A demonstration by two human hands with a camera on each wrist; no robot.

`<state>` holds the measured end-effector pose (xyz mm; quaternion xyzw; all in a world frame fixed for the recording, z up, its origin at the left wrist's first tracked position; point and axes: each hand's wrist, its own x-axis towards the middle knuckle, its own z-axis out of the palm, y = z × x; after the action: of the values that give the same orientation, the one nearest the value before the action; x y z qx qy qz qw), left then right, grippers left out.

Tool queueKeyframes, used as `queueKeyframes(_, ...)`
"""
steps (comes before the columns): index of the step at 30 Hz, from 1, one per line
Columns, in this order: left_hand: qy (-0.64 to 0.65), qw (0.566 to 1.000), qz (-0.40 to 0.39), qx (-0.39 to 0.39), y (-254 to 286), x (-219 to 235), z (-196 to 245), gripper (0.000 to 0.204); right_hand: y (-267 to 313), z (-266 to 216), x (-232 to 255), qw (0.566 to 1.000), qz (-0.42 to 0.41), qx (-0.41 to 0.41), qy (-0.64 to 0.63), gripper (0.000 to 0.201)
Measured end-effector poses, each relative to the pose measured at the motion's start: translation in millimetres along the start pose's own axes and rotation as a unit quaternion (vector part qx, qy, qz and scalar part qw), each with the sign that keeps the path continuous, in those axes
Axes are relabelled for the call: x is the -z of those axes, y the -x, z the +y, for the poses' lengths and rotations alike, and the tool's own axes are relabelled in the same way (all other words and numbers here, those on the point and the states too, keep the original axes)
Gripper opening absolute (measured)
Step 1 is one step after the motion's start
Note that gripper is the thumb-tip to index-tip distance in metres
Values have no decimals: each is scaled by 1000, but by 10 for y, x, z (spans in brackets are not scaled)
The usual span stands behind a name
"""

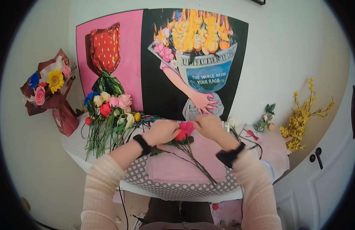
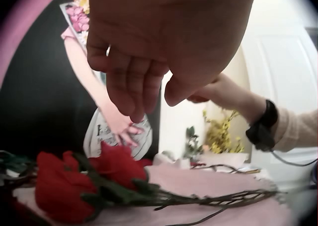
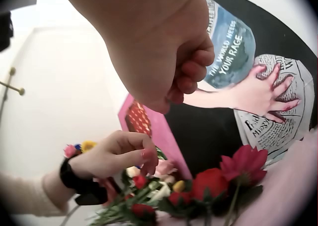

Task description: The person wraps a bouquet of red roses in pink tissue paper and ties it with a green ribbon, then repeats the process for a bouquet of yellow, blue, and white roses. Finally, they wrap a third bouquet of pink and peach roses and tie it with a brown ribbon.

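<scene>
Red roses (image 2: 62,191) and a magenta flower (image 3: 243,166) lie together on pink wrapping sheets (image 1: 162,170), their green stems (image 1: 198,166) slanting toward the table's near edge. Just left of the blooms, my left hand (image 1: 162,131) hovers with loosely bent fingers and holds nothing visible; the left wrist view shows it above the roses. On the other side, my right hand (image 1: 210,126) is raised near the magenta flower. Its fingers curl toward the palm in the right wrist view, and no object shows in them.
A pile of loose flowers (image 1: 108,111) covers the table's left part. Beyond it a wrapped bouquet (image 1: 54,90) stands by the wall. Two paintings (image 1: 154,69) lean at the back. Toward the right are a red ribbon (image 1: 251,134), a small vase (image 1: 260,125) and yellow branches (image 1: 296,124).
</scene>
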<state>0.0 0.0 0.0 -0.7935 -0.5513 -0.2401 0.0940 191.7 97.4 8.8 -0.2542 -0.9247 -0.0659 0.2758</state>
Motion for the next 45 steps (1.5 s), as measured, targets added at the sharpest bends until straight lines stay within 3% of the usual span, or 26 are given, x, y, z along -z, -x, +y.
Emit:
queueKeyframes(2, -46, 998, 5, 29, -160, -357, -272, 28, -257, 181, -344, 990, 39, 72, 115, 28)
queueKeyframes(3, -43, 998, 5, 38, -109, -232, -319, 29, -289, 75, -364, 991, 71, 58, 102, 28)
queueKeyframes(5, -18, 995, 26, 94, -212, -333, -329, 30, -250, 178, -459, 996, 23, 2, 90, 31)
queueKeyframes(8, 2, 994, 13, 113, -266, -351, -292, 33, -151, 203, -445, 998, -16, -19, 60, 31)
queueKeyframes(12, 31, 995, -11, 91, -359, -354, -314, 32, -65, 174, -414, 1000, -9, 2, 11, 29)
queueKeyframes(15, 61, 990, -38, 122, -420, -197, -167, 29, -1, 90, -277, 998, 12, -21, -51, 28)
queueKeyframes(23, 67, 995, -34, 63, -424, -119, -83, 25, -49, 38, -159, 995, 9, -39, -95, 25)
queueKeyframes(31, 72, 992, -62, 85, -414, -62, -74, 23, -56, 100, -234, 994, 4, -34, -103, 23)
queueKeyframes(33, 81, 995, -18, 53, -408, -68, -95, 24, -65, 100, -219, 995, 1, -41, -95, 23)
queueKeyframes(45, 93, 994, -40, 31, -427, -212, -50, 22, -54, 128, -258, 994, 28, -43, -99, 21)
